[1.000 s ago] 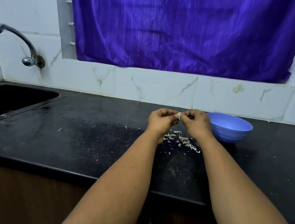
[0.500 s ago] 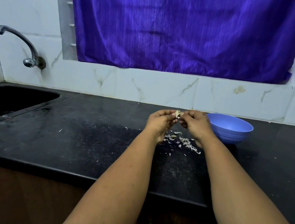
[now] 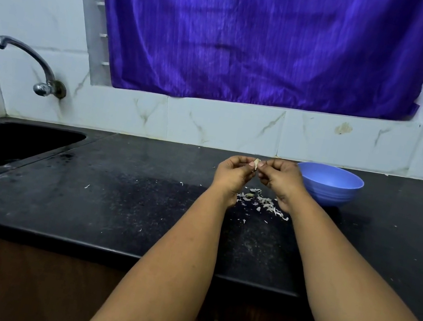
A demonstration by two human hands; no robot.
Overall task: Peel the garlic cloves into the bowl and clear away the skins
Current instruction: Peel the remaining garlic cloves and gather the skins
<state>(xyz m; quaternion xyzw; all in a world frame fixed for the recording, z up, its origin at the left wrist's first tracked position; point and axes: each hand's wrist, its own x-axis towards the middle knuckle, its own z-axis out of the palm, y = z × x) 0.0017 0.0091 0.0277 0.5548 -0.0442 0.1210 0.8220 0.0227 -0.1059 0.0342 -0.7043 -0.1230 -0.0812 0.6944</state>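
Observation:
Both my hands meet above the black counter (image 3: 140, 204) and pinch one small pale garlic clove (image 3: 256, 163) between their fingertips. My left hand (image 3: 233, 172) grips it from the left, my right hand (image 3: 280, 179) from the right. Under the hands lies a scatter of white garlic skins (image 3: 262, 202) on the counter. A blue bowl (image 3: 330, 185) stands just right of my right hand, near the tiled wall; I cannot see into it.
A black sink (image 3: 7, 144) is set into the counter at the left, with a metal tap (image 3: 29, 63) on the wall above it. A purple curtain (image 3: 254, 40) hangs behind. Loose skin flecks dot the counter toward the front edge.
The hands stay together on the clove with small finger shifts. The view has tilted slightly, so everything sits a little lower in the frame.

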